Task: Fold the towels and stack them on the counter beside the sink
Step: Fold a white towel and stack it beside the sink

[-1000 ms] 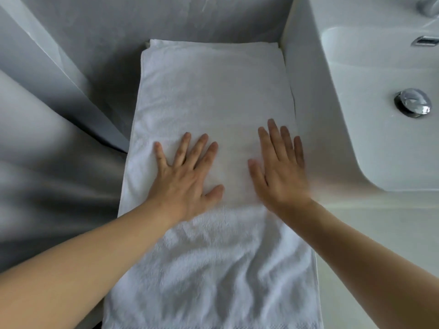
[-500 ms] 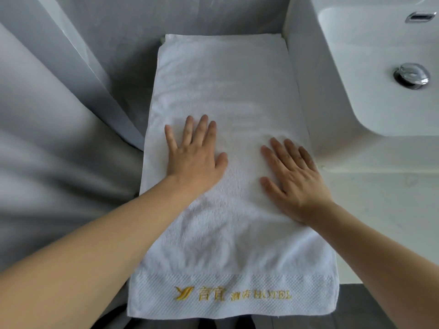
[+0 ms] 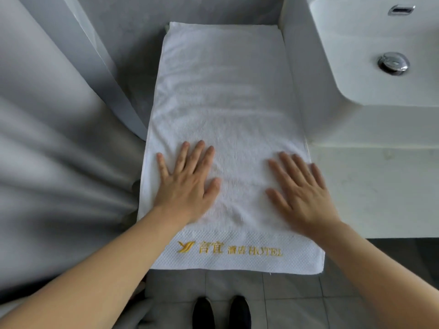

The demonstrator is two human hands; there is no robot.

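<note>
A long white towel (image 3: 223,96) lies flat on the counter (image 3: 370,186) to the left of the sink (image 3: 365,43). Its near end carries a gold embroidered hotel logo and hangs a little over the counter's front edge. My left hand (image 3: 187,184) presses flat on the towel's near left part, fingers straight and spread. My right hand (image 3: 301,188) lies flat on the near right part, fingers straight, close to the towel's right edge. Neither hand grips the cloth.
A grey curtain (image 3: 52,150) hangs in folds on the left, touching the towel's left edge. The white basin has a chrome drain (image 3: 393,62) and an overflow slot (image 3: 401,9). Grey floor tiles and two dark shoes (image 3: 221,312) show below the counter edge.
Both hands have slid along the towel toward its near end, palms flat. The view has tilted down, so the logo end, floor and shoes have come into sight.
</note>
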